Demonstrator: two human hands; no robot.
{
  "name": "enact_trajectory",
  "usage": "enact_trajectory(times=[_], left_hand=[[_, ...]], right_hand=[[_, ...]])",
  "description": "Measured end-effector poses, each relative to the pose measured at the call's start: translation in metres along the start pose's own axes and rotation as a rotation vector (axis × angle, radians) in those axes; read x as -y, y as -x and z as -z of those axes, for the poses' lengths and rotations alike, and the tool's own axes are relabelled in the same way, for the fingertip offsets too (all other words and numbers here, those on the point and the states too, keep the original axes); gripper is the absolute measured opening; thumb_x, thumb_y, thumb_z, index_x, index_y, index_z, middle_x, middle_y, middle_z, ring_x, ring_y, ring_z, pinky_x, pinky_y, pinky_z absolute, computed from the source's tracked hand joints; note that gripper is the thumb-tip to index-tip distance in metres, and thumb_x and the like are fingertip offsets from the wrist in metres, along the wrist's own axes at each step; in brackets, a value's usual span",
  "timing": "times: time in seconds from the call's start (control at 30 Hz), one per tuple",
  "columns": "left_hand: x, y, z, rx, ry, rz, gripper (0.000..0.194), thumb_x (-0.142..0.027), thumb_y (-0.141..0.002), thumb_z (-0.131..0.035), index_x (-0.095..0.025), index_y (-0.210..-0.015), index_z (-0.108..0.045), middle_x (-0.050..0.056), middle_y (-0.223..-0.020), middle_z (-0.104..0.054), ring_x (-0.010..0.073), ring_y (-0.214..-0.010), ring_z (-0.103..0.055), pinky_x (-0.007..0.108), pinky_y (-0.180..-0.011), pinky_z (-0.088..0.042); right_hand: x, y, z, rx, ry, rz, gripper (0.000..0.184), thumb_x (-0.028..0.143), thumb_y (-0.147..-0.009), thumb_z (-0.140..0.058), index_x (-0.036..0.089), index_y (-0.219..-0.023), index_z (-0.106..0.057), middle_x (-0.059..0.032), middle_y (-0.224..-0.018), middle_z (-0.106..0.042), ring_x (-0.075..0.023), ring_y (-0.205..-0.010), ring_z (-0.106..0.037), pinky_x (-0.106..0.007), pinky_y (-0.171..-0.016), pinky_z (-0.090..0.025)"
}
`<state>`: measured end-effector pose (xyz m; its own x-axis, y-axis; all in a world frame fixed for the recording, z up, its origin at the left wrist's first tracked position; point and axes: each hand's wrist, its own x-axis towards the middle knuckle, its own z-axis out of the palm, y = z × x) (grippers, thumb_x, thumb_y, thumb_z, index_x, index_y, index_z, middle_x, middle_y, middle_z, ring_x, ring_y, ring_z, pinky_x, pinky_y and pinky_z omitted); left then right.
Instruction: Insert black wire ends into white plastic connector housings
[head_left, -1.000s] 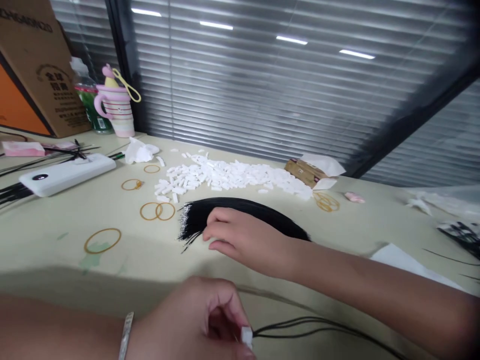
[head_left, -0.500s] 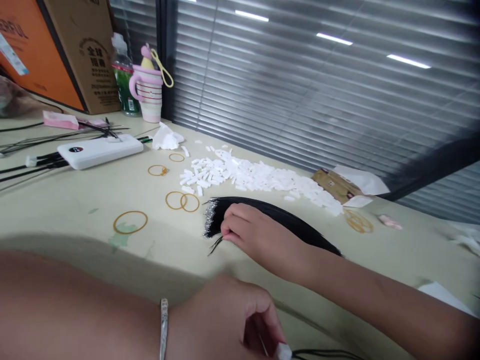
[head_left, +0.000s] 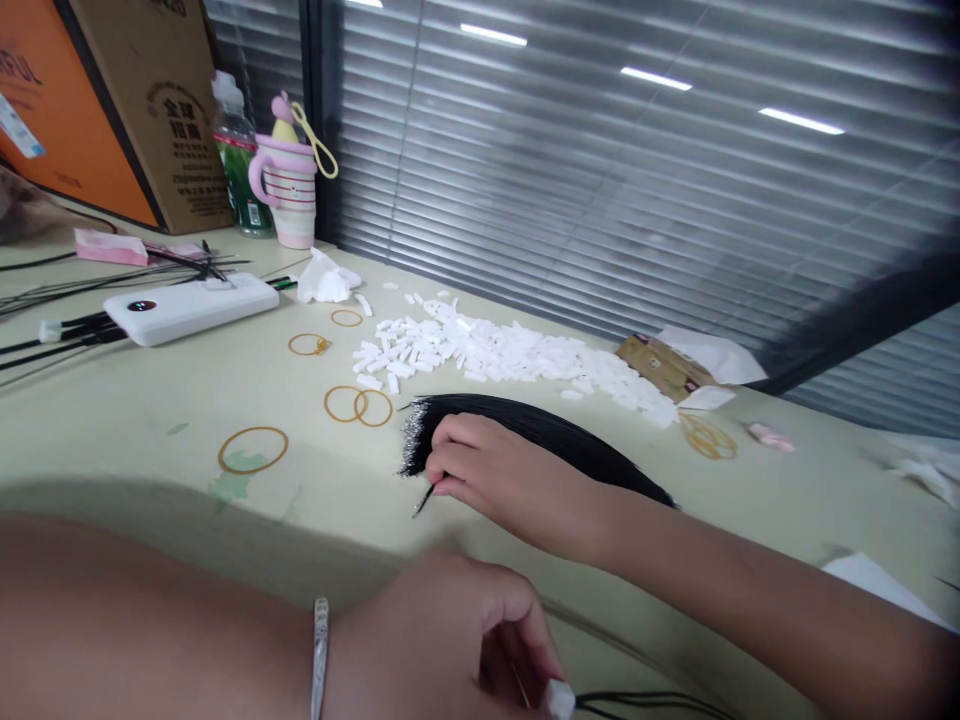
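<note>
Strand tips at right hand (head_left: 517,482), spread apart in earlier frame, now form narrow cluster: separated wire (head_left: 423,500), angled off black wire bundle (head_left: 555,428). Done: black leads (head_left: 645,699) run from white connector (head_left: 559,699); count, seating unclear. Remaining: thick bundle on table (head_left: 157,410), loose white pieces (head_left: 487,350) heaped beyond. Right hand: tight pinch on separated wire. Left hand (head_left: 442,640): fingers curled, fingertips gripping white connector near lower edge of view.

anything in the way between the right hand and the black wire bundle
Nothing visible stands in the way: the right hand rests against the black wire bundle, its fingers closed on at least one wire near the silvery ends.
</note>
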<state>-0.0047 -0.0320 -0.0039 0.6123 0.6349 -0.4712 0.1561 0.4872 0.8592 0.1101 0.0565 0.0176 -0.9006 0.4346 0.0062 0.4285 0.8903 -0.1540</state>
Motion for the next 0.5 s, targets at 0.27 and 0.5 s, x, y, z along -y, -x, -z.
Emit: enact_trajectory(times=[0.27,0.5], left_hand=[[-0.006,0.005,-0.003,-0.055,-0.015,0.021,0.017,-0.015,-0.059,-0.068,-0.015,-0.065,-0.052,-0.007,-0.056,-0.05,0.0047,-0.053,-0.042,0.018,-0.05,-0.031],[0.0,-0.002,0.004,-0.048,0.217,-0.1,0.025,-0.023,-0.058,-0.07,-0.015,-0.067,-0.048,-0.004,-0.054,-0.057,0.01,-0.052,-0.055,0.024,-0.052,-0.044]], right_hand=[[0.005,0.004,-0.012,-0.086,0.003,0.1,0.022,0.001,-0.083,-0.032,0.013,-0.074,-0.049,-0.0107,-0.085,-0.053,-0.0184,-0.077,-0.041,-0.038,-0.073,-0.037],[-0.008,0.007,0.076,-0.429,-0.332,-0.029,0.013,0.012,-0.09,-0.026,0.021,-0.083,-0.033,0.0029,-0.073,-0.046,-0.0069,-0.064,-0.047,-0.022,-0.06,-0.044]])
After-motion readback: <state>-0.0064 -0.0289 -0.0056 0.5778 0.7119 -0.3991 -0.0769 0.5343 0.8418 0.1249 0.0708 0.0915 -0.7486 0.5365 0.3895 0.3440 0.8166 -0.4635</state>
